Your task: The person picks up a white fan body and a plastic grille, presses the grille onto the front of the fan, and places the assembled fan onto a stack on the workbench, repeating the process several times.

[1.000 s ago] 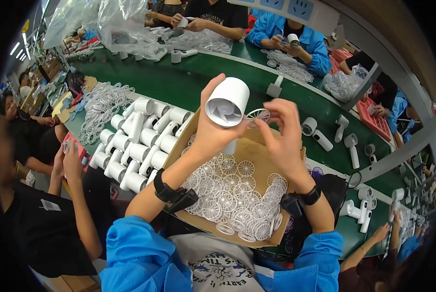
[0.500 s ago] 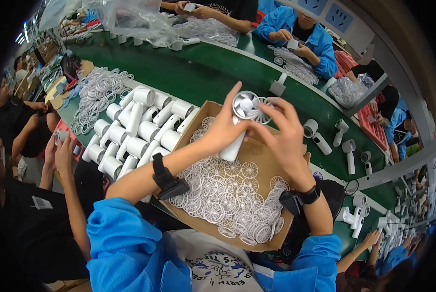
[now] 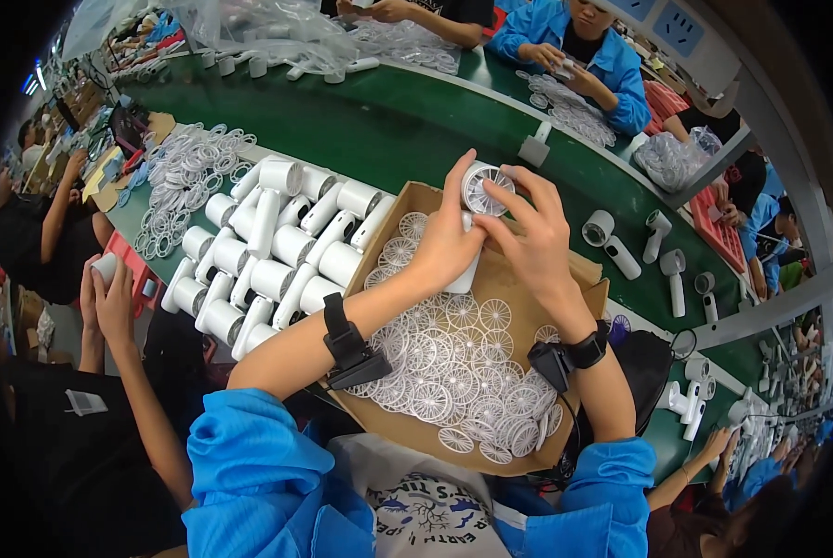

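A white handheld fan is held in front of me over the far part of a cardboard box [image 3: 407,197]. My left hand [image 3: 446,244] is wrapped around the fan's handle [image 3: 464,277], thumb up beside the round head. A white spoked grille [image 3: 481,192] covers the front of that head. My right hand [image 3: 533,232] has its fingertips pressed on the grille, with the thumb low at the head's edge. Whether the grille sits fully in the rim I cannot tell. Below, many loose spoked grilles [image 3: 444,372] lie piled in the box.
White fan bodies [image 3: 292,244] are stacked left of the box, with a heap of white rings [image 3: 188,177] beyond. More fans [image 3: 623,257] lie on the green belt [image 3: 360,121] to the right. Co-workers sit left and across; a metal post [image 3: 760,312] stands at right.
The grille has moved from the right side of the fan head to over its front, hiding the blades. The fan head has turned and shifted slightly right with both hands.
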A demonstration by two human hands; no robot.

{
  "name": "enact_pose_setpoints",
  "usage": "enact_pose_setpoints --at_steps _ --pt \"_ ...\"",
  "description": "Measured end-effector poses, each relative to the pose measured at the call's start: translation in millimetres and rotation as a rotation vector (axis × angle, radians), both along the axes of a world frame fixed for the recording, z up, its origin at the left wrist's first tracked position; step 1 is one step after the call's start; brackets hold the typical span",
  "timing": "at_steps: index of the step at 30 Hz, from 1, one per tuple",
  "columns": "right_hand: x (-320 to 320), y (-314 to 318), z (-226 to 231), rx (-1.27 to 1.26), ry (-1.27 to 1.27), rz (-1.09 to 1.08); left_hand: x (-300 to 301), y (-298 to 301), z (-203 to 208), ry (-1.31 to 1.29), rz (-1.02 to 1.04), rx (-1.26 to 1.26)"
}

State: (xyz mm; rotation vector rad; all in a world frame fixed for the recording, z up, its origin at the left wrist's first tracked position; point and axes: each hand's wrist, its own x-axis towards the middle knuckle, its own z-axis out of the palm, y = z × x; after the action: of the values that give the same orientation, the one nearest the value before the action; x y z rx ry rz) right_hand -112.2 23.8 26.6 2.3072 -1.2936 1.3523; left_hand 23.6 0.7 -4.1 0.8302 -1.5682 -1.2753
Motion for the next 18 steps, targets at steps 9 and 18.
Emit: enact_pose_setpoints --at_steps 9,18 --pt "-7 -7 -16 -0.021 0.085 -0.012 7 -2 -4 -0.106 -0.008 -0.041" --pt "8 -13 -37 0.413 -0.837 0.388 9 -5 0 0.055 -0.208 0.142"
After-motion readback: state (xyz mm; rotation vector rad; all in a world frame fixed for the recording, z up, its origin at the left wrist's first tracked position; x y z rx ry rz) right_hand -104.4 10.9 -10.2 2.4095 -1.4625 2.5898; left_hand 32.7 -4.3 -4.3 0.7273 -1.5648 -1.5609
